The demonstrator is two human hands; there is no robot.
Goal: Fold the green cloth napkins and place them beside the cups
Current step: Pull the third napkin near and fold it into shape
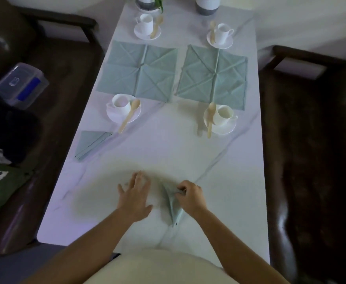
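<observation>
Our right hand (pixel 191 198) pinches the napkin (pixel 173 210), a narrow fold near the front edge of the table (pixel 168 144); our left hand (pixel 134 196) is spread open just beside it. A folded napkin (pixel 90 143) lies near the left cup (pixel 121 103)

Four cups (pixel 121 103), four saucers (pixel 114 118), four wooden spoons (pixel 130 114), four green napkins (pixel 139 70), two vases (pixel 207 5).

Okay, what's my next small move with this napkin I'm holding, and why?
Probably press the left hand onto the napkin the right hand pinches, flattening the fold: it looks raised, and the near-right cup has no folded napkin beside it yet.
</observation>
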